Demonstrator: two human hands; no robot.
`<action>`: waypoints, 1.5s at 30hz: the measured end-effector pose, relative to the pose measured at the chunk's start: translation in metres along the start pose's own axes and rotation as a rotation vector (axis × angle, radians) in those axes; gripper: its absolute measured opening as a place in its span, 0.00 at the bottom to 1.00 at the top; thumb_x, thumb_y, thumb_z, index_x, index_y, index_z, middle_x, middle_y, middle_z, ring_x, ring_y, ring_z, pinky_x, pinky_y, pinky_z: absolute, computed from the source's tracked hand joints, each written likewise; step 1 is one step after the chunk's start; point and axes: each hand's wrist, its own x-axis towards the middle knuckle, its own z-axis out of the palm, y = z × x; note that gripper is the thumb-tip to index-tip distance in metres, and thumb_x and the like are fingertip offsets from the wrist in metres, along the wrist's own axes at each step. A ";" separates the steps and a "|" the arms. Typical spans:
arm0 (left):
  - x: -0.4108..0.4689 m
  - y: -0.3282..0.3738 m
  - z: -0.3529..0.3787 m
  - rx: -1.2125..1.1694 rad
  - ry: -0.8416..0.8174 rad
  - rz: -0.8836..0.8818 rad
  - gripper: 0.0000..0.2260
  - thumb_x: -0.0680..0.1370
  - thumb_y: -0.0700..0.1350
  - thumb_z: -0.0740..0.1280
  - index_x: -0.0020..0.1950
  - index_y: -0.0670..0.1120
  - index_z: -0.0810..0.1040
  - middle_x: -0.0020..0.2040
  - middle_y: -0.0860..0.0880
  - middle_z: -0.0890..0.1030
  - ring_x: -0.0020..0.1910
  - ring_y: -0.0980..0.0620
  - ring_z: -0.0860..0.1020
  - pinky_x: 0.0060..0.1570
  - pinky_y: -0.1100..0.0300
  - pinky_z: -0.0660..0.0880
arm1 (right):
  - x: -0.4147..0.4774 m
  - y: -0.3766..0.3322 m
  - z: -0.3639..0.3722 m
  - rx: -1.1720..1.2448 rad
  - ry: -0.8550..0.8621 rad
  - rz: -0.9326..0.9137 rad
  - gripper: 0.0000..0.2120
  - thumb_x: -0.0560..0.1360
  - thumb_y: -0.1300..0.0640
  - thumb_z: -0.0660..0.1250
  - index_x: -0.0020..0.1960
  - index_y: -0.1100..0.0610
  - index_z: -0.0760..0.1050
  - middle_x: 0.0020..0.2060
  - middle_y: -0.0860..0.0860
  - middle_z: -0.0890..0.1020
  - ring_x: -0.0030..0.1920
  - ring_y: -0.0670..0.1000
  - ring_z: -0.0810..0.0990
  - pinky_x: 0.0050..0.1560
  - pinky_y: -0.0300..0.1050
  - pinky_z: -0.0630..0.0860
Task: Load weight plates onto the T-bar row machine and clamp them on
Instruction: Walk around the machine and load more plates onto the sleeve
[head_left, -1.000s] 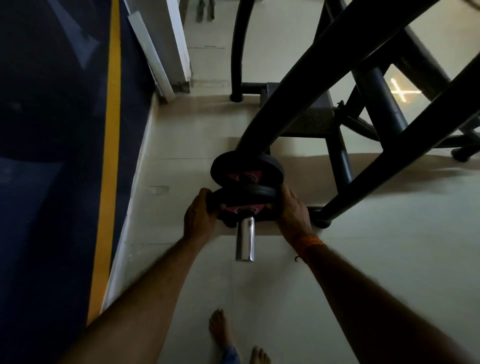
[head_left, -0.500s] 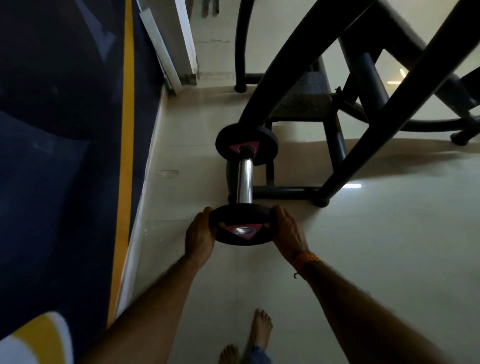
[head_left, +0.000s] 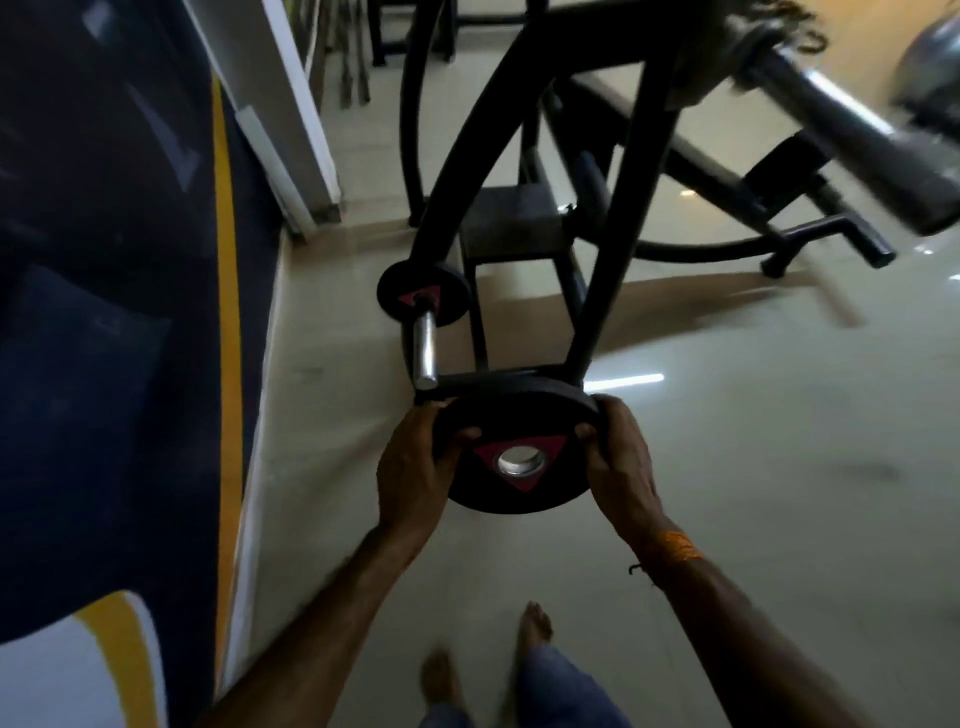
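Note:
Both hands hold a black weight plate (head_left: 519, 415) with a red triangle around its steel-lined hole. My left hand (head_left: 415, 467) grips its left rim and my right hand (head_left: 618, 457) grips its right rim. The plate is off the chrome sleeve (head_left: 425, 353) and sits just right of and below the sleeve's free end. A second black plate (head_left: 452, 296) with a red triangle stays at the far end of the sleeve, against the black machine frame (head_left: 467, 156).
A dark wall with a yellow stripe (head_left: 223, 260) runs along the left. A white post (head_left: 291, 104) stands behind it. Black frame tubes and a padded bar (head_left: 831, 130) cross the upper right. My bare feet (head_left: 535, 629) stand on the pale tiled floor.
The plate slid from beside the inner plate along the sleeve toward me, then came off its end. Both hands kept their grip.

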 end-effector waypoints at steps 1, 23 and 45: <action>-0.002 0.021 0.000 -0.002 0.024 0.038 0.24 0.77 0.66 0.62 0.63 0.51 0.77 0.54 0.54 0.80 0.52 0.56 0.78 0.46 0.61 0.72 | -0.001 -0.007 -0.020 0.026 0.042 -0.002 0.16 0.79 0.51 0.58 0.64 0.56 0.71 0.54 0.53 0.77 0.54 0.53 0.75 0.51 0.33 0.71; 0.070 0.374 0.171 -0.110 0.205 0.371 0.25 0.76 0.67 0.61 0.61 0.49 0.77 0.51 0.54 0.81 0.51 0.54 0.80 0.47 0.53 0.79 | 0.126 0.042 -0.383 0.256 0.351 -0.270 0.16 0.77 0.54 0.59 0.63 0.52 0.72 0.58 0.53 0.75 0.60 0.55 0.74 0.60 0.55 0.75; 0.145 0.396 0.225 0.001 0.249 0.289 0.34 0.73 0.73 0.55 0.61 0.47 0.77 0.54 0.47 0.81 0.52 0.49 0.80 0.46 0.51 0.78 | 0.227 0.092 -0.389 0.284 0.250 -0.272 0.14 0.77 0.56 0.58 0.61 0.58 0.72 0.53 0.54 0.75 0.55 0.55 0.73 0.52 0.41 0.69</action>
